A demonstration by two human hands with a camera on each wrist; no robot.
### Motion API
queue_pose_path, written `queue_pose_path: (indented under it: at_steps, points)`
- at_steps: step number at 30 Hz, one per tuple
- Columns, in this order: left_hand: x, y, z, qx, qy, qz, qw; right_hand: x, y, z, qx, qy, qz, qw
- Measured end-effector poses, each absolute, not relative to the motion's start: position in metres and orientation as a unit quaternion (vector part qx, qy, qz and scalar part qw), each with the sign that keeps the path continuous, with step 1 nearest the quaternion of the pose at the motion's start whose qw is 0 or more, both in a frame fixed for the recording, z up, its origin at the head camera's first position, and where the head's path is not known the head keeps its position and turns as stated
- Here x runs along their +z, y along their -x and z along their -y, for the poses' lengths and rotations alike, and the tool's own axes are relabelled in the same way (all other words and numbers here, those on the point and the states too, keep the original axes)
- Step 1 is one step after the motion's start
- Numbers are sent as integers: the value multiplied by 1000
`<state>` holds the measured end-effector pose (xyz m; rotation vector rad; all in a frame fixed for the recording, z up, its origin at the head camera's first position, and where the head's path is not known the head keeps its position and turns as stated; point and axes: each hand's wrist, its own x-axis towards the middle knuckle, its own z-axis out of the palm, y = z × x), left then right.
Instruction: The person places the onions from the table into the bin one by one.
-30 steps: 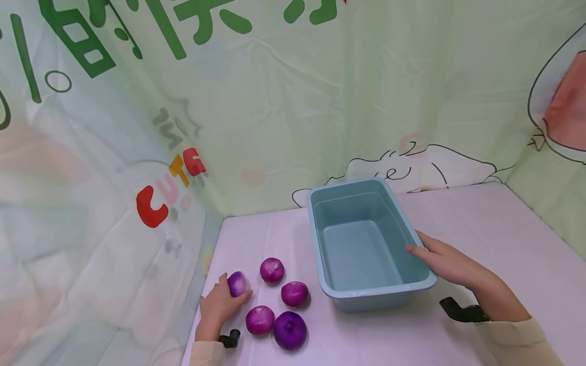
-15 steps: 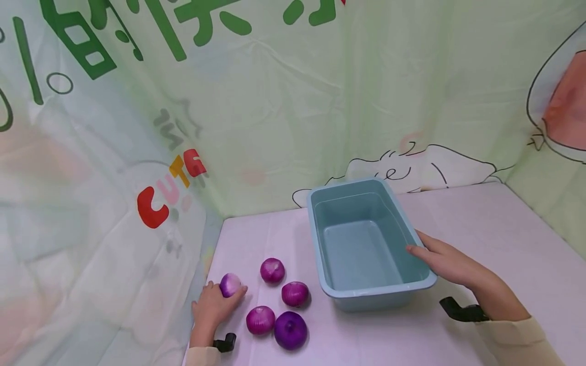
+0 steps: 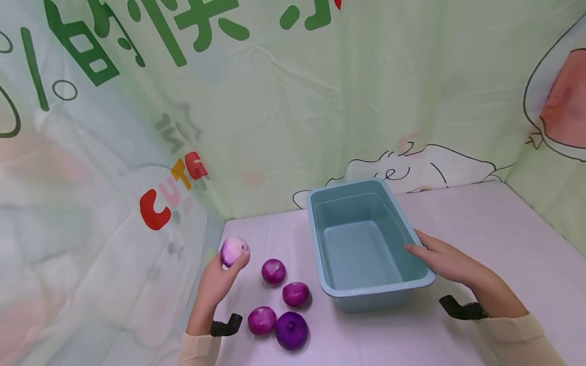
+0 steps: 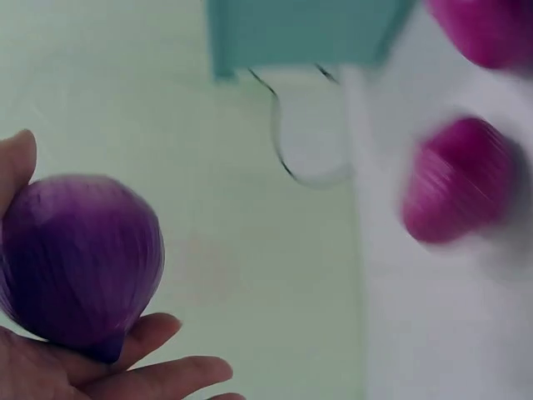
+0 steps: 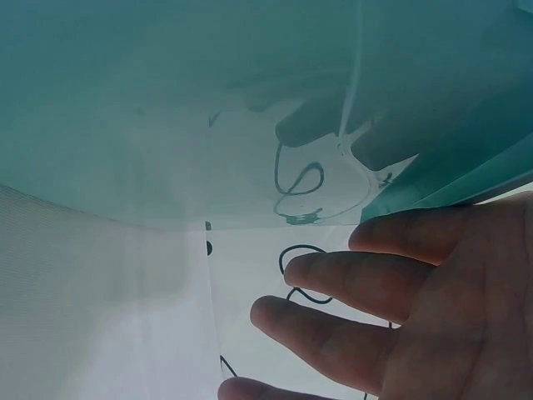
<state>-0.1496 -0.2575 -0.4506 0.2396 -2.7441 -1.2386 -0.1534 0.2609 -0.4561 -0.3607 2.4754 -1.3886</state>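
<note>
My left hand (image 3: 214, 282) holds a purple onion (image 3: 232, 250) above the left part of the table, thumb on one side and fingers around it. In the left wrist view the same onion (image 4: 83, 258) sits between thumb and fingers, its pointed tip downward in the picture. At the right wall of a light blue plastic bin (image 3: 380, 292), my right hand (image 3: 450, 262) has its thumb over the rim and its fingers outside. The right wrist view shows those fingers (image 5: 350, 283) extended by the bin's outer wall (image 5: 166, 100). Nothing lies inside the bin.
Several more purple onions, including a darker one (image 3: 291, 331) and a magenta one (image 3: 273, 271), lie between my left hand and the bin. A pale tablecloth (image 3: 476, 223) covers the table. Printed fabric (image 3: 274, 127) hangs behind and at the sides.
My left hand first shifted slightly left and nearer with the onion, then lifted it off the table and moved it forward. The right hand and bin stay in place.
</note>
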Motion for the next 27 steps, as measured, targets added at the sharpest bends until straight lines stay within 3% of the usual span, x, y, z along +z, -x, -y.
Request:
queue_pose_path:
  at_steps: [16,27]
  points:
    - [-347,217,138,-370,123,920,41,-450,161,-254,-478,135,-858,130]
    - [-322,250,47,-330,231,915,-11,-453,150,-257,-475,113,-861,140]
